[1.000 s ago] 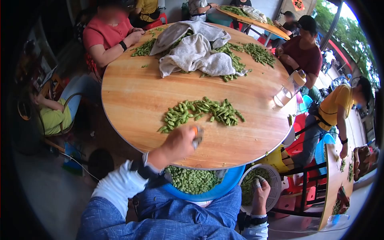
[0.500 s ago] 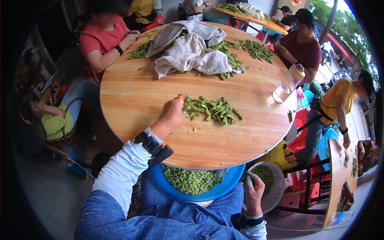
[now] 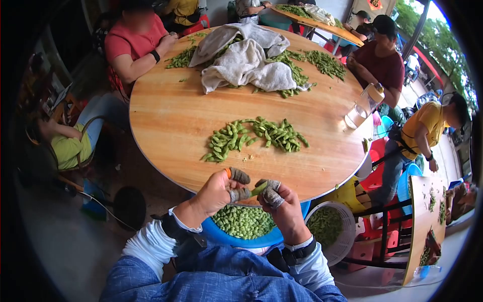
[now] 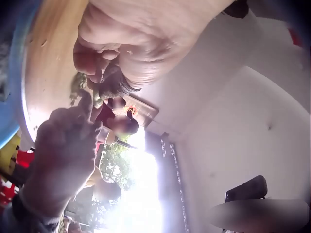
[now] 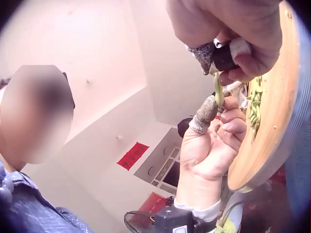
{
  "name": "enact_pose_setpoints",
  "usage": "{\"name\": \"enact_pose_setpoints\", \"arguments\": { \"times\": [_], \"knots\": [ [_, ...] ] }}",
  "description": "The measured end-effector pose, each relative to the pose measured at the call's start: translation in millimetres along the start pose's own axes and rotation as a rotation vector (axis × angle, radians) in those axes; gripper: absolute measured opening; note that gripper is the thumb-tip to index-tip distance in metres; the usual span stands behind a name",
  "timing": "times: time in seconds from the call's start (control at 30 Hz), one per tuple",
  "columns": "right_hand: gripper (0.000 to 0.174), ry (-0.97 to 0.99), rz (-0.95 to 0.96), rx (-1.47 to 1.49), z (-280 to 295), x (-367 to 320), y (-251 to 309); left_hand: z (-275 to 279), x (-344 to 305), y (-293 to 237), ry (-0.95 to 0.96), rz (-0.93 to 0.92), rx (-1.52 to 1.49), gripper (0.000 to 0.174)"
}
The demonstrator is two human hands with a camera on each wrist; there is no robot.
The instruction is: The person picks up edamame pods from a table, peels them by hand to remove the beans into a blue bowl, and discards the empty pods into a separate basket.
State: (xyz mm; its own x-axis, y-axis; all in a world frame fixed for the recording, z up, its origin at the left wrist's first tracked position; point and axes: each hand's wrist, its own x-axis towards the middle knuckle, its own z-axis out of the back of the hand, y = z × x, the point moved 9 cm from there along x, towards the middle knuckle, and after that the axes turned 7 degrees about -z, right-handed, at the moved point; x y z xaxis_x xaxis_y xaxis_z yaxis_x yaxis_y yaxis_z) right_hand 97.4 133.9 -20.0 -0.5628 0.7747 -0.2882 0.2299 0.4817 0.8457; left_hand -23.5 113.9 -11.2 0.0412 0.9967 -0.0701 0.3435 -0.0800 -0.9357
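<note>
Wooden and round, your table dominates the head view. Below its near edge sits a blue basin; its shelled beans show only in the head view. Pale cloths lie toward the table's far side, a curved heap of pods nearer you. Your left hand and right hand are both clamped on one green pod, above the basin. The right wrist view exposes its length between your fingers; the left wrist view largely hides it.
</note>
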Motion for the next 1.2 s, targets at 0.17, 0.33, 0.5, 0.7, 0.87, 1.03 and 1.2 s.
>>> {"name": "enact_pose_setpoints", "arguments": {
  "times": [0.17,0.33,0.5,0.7,0.87,1.03,1.2],
  "knots": [
    [0.015,0.018,0.035,-0.062,-3,-4,-5,-13,-15,19,0.118,0.104,0.116,0.015],
    [0.021,-0.010,0.022,-0.157,-9,-17,-3,-16,-21,21,0.177,0.066,0.293,0.016],
    [0.015,0.030,-0.004,-0.160,-9,-26,-4,-25,-22,3,0.195,-0.087,0.449,0.017],
    [0.014,0.009,0.004,-0.180,-8,-28,-6,-31,-25,-2,0.281,-0.158,0.683,0.019],
    [0.015,0.034,0.045,-0.085,-8,-33,-5,-38,-25,-6,0.286,-0.171,0.541,0.014],
    [0.017,0.102,-0.007,-0.035,-4,-34,-11,-38,-24,-10,0.283,-0.233,0.692,0.014],
    [0.017,0.046,-0.001,-0.075,-4,-35,-10,-40,-25,-9,0.295,-0.246,0.748,0.014]
  ]
}}
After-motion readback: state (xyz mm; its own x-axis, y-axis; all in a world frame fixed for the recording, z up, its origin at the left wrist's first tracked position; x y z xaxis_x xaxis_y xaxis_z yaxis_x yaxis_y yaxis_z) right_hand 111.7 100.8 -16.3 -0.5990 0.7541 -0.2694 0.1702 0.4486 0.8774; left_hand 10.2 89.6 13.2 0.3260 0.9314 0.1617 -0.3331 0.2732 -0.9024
